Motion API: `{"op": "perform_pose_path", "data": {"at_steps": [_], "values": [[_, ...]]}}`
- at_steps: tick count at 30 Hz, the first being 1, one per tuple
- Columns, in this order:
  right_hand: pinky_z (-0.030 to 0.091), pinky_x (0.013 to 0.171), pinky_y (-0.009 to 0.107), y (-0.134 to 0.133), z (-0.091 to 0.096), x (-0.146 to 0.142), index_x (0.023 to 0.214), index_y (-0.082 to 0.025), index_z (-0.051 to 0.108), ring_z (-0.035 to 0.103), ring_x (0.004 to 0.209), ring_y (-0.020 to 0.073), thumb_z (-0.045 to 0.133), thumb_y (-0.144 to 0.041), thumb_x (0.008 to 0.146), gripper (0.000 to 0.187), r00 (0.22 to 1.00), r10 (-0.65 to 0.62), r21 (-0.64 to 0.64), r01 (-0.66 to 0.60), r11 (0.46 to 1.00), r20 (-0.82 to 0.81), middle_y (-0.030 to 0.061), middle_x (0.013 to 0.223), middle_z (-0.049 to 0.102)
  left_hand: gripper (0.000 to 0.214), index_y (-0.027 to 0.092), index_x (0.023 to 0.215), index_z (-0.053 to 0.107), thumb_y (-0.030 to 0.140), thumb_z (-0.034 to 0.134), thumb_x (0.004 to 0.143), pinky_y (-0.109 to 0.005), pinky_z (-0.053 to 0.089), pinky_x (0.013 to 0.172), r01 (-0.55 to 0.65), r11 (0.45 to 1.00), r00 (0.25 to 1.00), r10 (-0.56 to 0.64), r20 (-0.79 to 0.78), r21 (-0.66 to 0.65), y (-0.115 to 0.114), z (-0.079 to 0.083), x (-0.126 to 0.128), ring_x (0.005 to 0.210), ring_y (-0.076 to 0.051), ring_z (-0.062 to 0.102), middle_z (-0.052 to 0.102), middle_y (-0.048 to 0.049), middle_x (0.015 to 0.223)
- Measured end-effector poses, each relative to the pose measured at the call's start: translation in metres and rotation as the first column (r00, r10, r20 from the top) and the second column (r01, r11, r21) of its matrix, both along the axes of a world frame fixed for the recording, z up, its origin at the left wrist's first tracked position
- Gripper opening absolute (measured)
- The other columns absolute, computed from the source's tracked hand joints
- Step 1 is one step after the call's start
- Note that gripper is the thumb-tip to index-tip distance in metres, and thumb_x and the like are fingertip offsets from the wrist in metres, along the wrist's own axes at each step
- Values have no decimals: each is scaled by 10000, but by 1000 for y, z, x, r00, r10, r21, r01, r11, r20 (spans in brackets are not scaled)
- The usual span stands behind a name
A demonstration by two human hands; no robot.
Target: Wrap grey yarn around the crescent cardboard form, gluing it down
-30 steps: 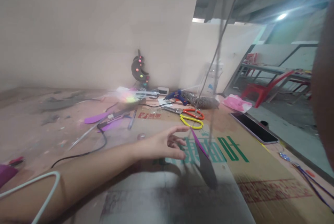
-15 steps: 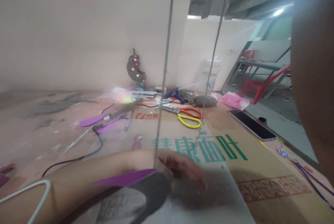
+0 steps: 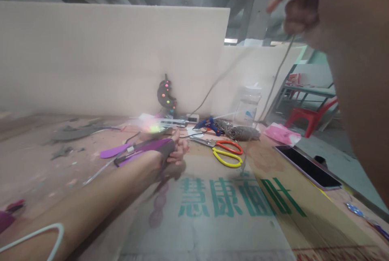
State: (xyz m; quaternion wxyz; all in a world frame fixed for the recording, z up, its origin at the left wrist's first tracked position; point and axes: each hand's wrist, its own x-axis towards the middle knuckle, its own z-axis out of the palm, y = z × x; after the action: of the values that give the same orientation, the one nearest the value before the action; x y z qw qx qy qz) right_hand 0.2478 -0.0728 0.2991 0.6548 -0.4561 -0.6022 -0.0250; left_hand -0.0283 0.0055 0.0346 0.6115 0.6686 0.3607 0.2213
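Observation:
My left hand (image 3: 178,149) reaches over the middle of the table, its fingers closed around a dark grey crescent-shaped piece (image 3: 169,151) with a purple side; the hand hides part of it. High at the upper right, my right hand (image 3: 302,7) is raised with its fingers closed on a thin grey cord (image 3: 278,70). One length of this cord hangs down toward the table, and another slack length curves across in front of the white board. Just right of my left hand lie scissors (image 3: 227,153) with one orange and one yellow handle.
A blue glue gun (image 3: 209,125), grey yarn bundle (image 3: 243,133) and clear bottle (image 3: 247,105) stand toward the back. A small decorated moon (image 3: 165,94) leans on the white board. A phone (image 3: 306,167) and pink packet (image 3: 282,133) lie right. Printed cardboard (image 3: 285,220) covers the front.
My left hand has moved forward and left with the crescent. The cord, taut and upright before, now hangs slack, and my right hand has come into view. The view has tilted upward.

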Motion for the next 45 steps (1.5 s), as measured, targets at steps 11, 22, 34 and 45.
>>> {"op": "perform_pose_path", "data": {"at_steps": [11,22,34,45], "values": [[533,871,384,-8,-141,-28,1078,-188,650,677,931,197,574,-374,898,269,910,255,-340,-139,930,326,72,999,726,421,226,872,561,503,254,952,-315,372,677,-9,456,778,563,-280,890,-32,66,-23,782,-236,593,629,-32,789],[475,870,333,0,-235,-106,815,-166,718,657,908,216,566,-310,852,213,730,681,-765,-406,500,58,30,883,737,388,208,858,575,464,305,970,-288,318,557,85,251,758,612,-227,964,-48,57,-13,634,-198,576,627,-26,693],[468,775,292,13,-256,-57,740,-166,663,616,790,182,544,-413,872,304,818,567,-635,-492,596,-101,27,774,682,417,189,761,568,542,406,913,-277,409,624,-201,721,960,280,-14,663,-34,5,12,662,-160,565,602,-5,703],[472,736,272,6,-243,-34,820,-179,696,659,727,168,448,-374,928,334,836,526,-761,-237,603,156,15,689,709,283,177,812,556,458,575,840,-272,418,665,-484,769,875,408,262,418,-31,3,11,701,-143,550,590,3,749]]}}
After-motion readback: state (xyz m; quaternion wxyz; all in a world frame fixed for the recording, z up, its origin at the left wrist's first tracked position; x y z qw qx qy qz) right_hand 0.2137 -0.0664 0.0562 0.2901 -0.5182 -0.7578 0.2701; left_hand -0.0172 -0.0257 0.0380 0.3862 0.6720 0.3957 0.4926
